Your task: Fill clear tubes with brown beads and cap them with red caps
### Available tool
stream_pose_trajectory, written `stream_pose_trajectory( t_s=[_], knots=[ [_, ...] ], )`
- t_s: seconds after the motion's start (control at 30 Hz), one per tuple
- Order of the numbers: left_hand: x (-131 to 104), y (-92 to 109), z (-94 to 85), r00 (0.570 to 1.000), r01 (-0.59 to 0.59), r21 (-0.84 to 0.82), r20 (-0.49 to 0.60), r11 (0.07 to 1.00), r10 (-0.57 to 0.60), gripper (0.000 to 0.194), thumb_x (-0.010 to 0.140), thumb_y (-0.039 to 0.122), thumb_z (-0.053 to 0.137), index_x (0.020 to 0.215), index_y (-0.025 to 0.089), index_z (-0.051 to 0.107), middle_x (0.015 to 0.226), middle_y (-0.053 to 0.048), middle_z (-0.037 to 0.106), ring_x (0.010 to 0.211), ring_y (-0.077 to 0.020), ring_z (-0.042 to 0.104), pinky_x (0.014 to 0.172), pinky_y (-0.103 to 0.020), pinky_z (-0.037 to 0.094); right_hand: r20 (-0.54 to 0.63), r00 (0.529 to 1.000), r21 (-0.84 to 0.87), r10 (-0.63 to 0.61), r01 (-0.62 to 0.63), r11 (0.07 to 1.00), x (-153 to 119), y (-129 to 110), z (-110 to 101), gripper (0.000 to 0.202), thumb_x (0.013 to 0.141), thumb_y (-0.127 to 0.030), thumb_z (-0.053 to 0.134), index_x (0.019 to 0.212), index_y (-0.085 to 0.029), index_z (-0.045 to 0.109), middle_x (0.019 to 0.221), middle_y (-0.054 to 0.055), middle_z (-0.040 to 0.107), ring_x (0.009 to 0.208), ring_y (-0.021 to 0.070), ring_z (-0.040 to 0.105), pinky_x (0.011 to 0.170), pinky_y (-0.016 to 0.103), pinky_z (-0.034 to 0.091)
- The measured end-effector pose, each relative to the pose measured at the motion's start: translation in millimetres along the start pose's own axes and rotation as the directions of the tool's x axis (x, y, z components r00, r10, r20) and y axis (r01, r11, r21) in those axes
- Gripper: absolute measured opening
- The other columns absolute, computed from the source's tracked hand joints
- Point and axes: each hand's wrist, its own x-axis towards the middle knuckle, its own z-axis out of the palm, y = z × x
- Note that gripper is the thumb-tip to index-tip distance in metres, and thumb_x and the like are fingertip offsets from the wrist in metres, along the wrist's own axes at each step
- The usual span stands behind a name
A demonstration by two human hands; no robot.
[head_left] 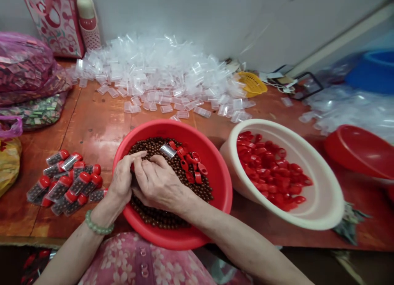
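Observation:
My left hand (122, 176) and my right hand (158, 180) meet over the left part of a red basin (221, 186). Both are closed, fingers curled together around something small. A bit of red shows between them; the rest is hidden by the fingers. Inside the basin lie many small brown balls (200, 190), with a clear plastic tube (168, 150) and several red caps (190, 167) on top. Left of my hands, filled tubes with red caps (69, 182) are heaped on the table.
A cream basin (326, 203) holding loose red caps (271, 170) stands tilted at the right. Along the wall spreads a pile of clear empty tubes (160, 71), near a yellow basket (252, 84). Full plastic bags (27, 71) sit left, a red bowl (360, 149) far right.

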Motion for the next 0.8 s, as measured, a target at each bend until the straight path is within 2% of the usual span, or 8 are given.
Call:
stream_pose_trajectory(
  t_s=[0.1, 0.2, 0.3, 0.37, 0.47, 0.63, 0.7, 0.8],
  knots=[
    [-2, 2, 1.5, 0.998, -0.063, 0.054, -0.022, 0.997, 0.064, 0.030, 0.079, 0.031, 0.050, 0.092, 0.016, 0.073, 0.109, -0.007, 0.072, 0.114, -0.0228, 0.060, 0.106, -0.036, 0.042, 0.068, 0.997, 0.048, 0.031, -0.034, 0.998, 1, 0, -5, 0.040, 0.090, -0.021, 0.042, 0.119, 0.004, 0.054, 0.086, 0.019, 0.065, 0.075, 0.0260, 0.061, 0.077, 0.047, 0.050],
    [-2, 2, 3.3, 0.997, -0.057, 0.023, -0.043, 0.998, 0.058, 0.029, 0.079, 0.030, 0.048, 0.089, 0.016, 0.072, 0.098, -0.005, 0.073, 0.103, -0.0212, 0.064, 0.097, -0.034, 0.048, 0.210, 0.973, 0.201, 0.096, -0.139, 0.970, 3, 7, -18, 0.047, 0.088, -0.026, 0.054, 0.126, 0.002, 0.049, 0.108, 0.024, 0.064, 0.096, 0.0316, 0.063, 0.079, 0.048, 0.052],
    [0, 0, 4.5, 0.999, 0.038, -0.030, 0.021, 0.999, -0.038, 0.030, 0.084, 0.035, 0.047, 0.097, 0.019, 0.069, 0.087, -0.002, 0.072, 0.088, -0.0190, 0.066, 0.082, -0.032, 0.053, 0.298, 0.945, 0.535, 0.136, -0.284, 0.796, 3, 20, -29, 0.066, 0.082, -0.036, 0.068, 0.138, -0.011, 0.042, 0.134, 0.020, 0.054, 0.122, 0.0298, 0.054, 0.096, 0.046, 0.050],
    [0, -1, 4.8, 0.998, 0.035, -0.049, 0.059, 0.998, -0.032, 0.032, 0.087, 0.041, 0.048, 0.100, 0.018, 0.068, 0.090, -0.002, 0.071, 0.087, -0.0177, 0.065, 0.081, -0.030, 0.053, 0.285, 0.937, 0.674, 0.201, -0.345, 0.653, 2, 28, -28, 0.052, 0.087, -0.030, 0.063, 0.135, -0.019, 0.049, 0.130, 0.014, 0.061, 0.118, 0.0245, 0.059, 0.098, 0.042, 0.049],
    [-2, 2, 3.3, 0.990, 0.052, -0.149, 0.141, 0.988, -0.030, 0.040, 0.087, 0.049, 0.053, 0.106, 0.017, 0.066, 0.097, -0.005, 0.070, 0.090, -0.0174, 0.063, 0.083, -0.030, 0.052, 0.291, 0.886, 0.782, 0.361, -0.437, 0.445, -2, 34, -17, 0.033, 0.091, -0.023, 0.057, 0.123, -0.024, 0.063, 0.115, 0.007, 0.070, 0.104, 0.0197, 0.066, 0.093, 0.038, 0.052],
    [-11, 9, -6.6, 0.896, 0.257, -0.164, 0.409, 0.953, -0.171, 0.059, 0.074, 0.035, 0.075, 0.128, 0.021, 0.056, 0.088, -0.002, 0.066, 0.076, -0.0110, 0.062, 0.075, -0.023, 0.051, 0.344, 0.792, 0.873, 0.505, -0.468, 0.140, -7, 38, -6, 0.018, 0.086, -0.029, 0.065, 0.100, -0.025, 0.075, 0.103, 0.004, 0.076, 0.095, 0.0198, 0.070, 0.091, 0.039, 0.053],
    [-12, 8, -8.7, 0.883, 0.251, -0.110, 0.433, 0.962, -0.181, 0.058, 0.075, 0.034, 0.075, 0.128, 0.022, 0.056, 0.083, 0.000, 0.064, 0.073, -0.0083, 0.060, 0.073, -0.020, 0.049, 0.371, 0.785, 0.877, 0.497, -0.472, 0.090, -7, 39, -7, 0.017, 0.084, -0.030, 0.067, 0.098, -0.025, 0.076, 0.101, 0.003, 0.076, 0.092, 0.0196, 0.070, 0.088, 0.038, 0.054],
    [-12, 7, -6.1, 0.894, 0.168, -0.053, 0.429, 0.984, -0.130, 0.048, 0.078, 0.034, 0.071, 0.123, 0.022, 0.061, 0.085, -0.001, 0.065, 0.075, -0.0089, 0.059, 0.074, -0.020, 0.048, 0.353, 0.795, 0.874, 0.493, -0.468, 0.129, -7, 40, -10, 0.018, 0.083, -0.031, 0.069, 0.098, -0.024, 0.075, 0.098, 0.004, 0.076, 0.091, 0.0190, 0.070, 0.087, 0.036, 0.054]
  ],
)
